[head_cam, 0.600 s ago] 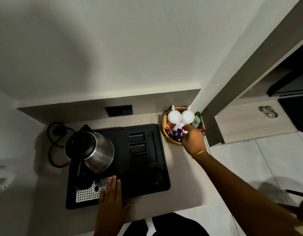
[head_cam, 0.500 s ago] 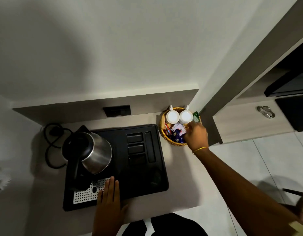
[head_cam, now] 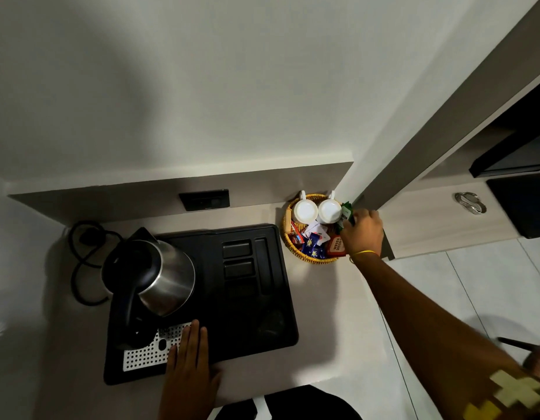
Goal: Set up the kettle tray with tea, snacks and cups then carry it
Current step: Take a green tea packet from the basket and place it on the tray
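A black kettle tray (head_cam: 253,301) lies on the counter with a steel kettle (head_cam: 159,277) standing on its left side. My left hand (head_cam: 188,368) rests flat on the tray's front edge, over the white perforated drip grid (head_cam: 147,350). At the back right stands a round wicker basket (head_cam: 299,253) holding two upturned white cups (head_cam: 305,211), several tea and snack packets (head_cam: 314,247) and a green sachet (head_cam: 347,212). My right hand (head_cam: 361,231) is at the basket's right rim with its fingers pinching the green sachet.
The kettle's black cord (head_cam: 83,262) coils on the counter left of the tray. A black wall socket (head_cam: 204,200) sits behind the tray. A wooden partition (head_cam: 420,165) and a drawer front with a metal ring handle (head_cam: 470,203) stand right of the basket.
My right hand has moved from the middle of the basket to its right rim and closed on the green sachet. The left hand has stayed on the tray.
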